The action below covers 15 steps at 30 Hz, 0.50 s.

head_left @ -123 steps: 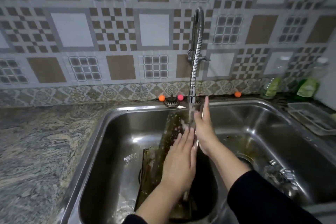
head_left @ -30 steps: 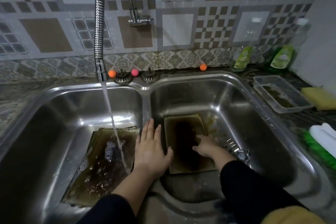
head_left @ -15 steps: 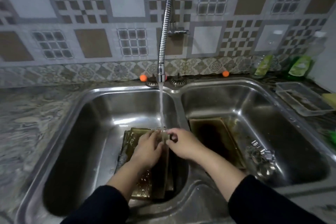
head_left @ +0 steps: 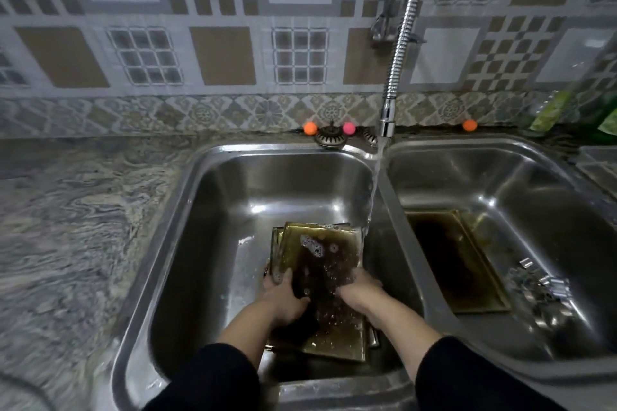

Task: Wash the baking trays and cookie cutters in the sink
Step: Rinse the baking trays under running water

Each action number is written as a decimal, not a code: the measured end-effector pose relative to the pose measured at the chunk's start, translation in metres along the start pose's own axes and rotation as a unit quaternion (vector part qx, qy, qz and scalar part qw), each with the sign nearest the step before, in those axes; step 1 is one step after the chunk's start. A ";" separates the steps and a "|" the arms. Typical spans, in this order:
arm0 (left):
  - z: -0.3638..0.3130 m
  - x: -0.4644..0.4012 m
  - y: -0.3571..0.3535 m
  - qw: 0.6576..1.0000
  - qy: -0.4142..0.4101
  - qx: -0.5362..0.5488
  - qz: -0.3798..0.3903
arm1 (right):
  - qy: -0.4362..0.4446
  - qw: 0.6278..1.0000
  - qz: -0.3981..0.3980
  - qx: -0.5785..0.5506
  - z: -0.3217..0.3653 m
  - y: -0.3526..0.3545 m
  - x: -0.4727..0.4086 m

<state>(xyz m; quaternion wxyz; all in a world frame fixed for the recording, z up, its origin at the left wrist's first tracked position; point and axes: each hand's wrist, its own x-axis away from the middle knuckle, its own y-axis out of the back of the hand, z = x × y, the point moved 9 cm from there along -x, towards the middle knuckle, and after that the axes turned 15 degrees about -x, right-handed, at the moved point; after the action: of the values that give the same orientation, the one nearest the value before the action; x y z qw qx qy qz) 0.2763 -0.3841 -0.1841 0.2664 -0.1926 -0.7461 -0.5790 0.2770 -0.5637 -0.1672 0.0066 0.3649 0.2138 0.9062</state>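
Both hands' grip (head_left: 283,297) (head_left: 359,287) clamps wet tray (head_left: 320,257).

This is a home kitchen, seen at its washing-up corner. A stainless steel double-bowl sink (head_left: 200,210) is set into a marbled stone worktop (head_left: 83,210) that spreads out to the left of the left hand (head_left: 283,300). Beyond both hands, a patterned tile backsplash (head_left: 220,53) in brown, white and grey squares covers the wall, with an ornate border strip along its foot. A flexible coiled-metal tap (head_left: 399,53) hangs down from above and runs water into the left bowl, just past the right hand (head_left: 359,290). Two sink strainer plugs (head_left: 330,137) sit on the rim behind the bowls, and green bottles (head_left: 547,110) stand far off to the right.
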 end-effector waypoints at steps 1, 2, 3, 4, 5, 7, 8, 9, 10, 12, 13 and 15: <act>-0.001 0.001 0.000 1.000 -0.001 0.001 0.004 | 0.002 1.000 -0.005 -0.019 0.001 0.001 -0.001; -0.001 0.003 0.000 1.000 0.000 0.003 0.007 | 0.007 0.999 -0.007 -0.045 0.003 0.002 0.000; -0.002 0.004 0.000 1.000 0.004 0.005 0.011 | 0.014 0.997 -0.004 -0.072 0.006 0.002 0.001; -0.003 0.005 0.000 1.000 0.004 0.005 0.013 | 0.026 0.995 0.001 -0.095 0.010 0.001 0.004; -0.004 0.006 -0.001 1.000 0.004 0.004 0.014 | 0.041 0.993 0.005 -0.110 0.015 0.001 0.005; -0.006 0.007 -0.002 1.000 0.002 0.004 0.015 | 0.074 0.989 -0.007 -0.124 0.025 0.006 0.010; -0.007 0.009 -0.002 1.000 0.001 -0.001 0.022 | 0.090 0.988 -0.017 -0.127 0.030 0.009 0.014; -0.008 0.009 -0.005 0.999 0.004 -0.010 0.032 | 0.106 0.985 -0.025 -0.133 0.035 0.012 0.017; -0.010 0.010 -0.007 0.999 0.006 -0.021 0.040 | 0.120 0.982 -0.026 -0.147 0.040 0.013 0.021; -0.022 0.016 -0.010 0.998 -0.007 -0.036 0.042 | 0.154 0.971 -0.018 -0.180 0.051 0.015 0.031; -0.033 0.021 -0.009 0.998 -0.030 -0.044 0.025 | 0.173 0.967 -0.014 -0.185 0.055 0.015 0.035; -0.064 0.036 0.000 0.994 -0.103 -0.036 -0.022 | 0.190 0.960 -0.008 -0.204 0.058 0.017 0.041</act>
<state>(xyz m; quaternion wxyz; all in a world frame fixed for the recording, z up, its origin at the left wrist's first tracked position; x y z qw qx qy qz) 0.2594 -0.4470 -0.1501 0.1683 -0.2440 -0.7523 -0.5883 0.2878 -0.5500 -0.0961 0.0472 0.1749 0.0242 0.9832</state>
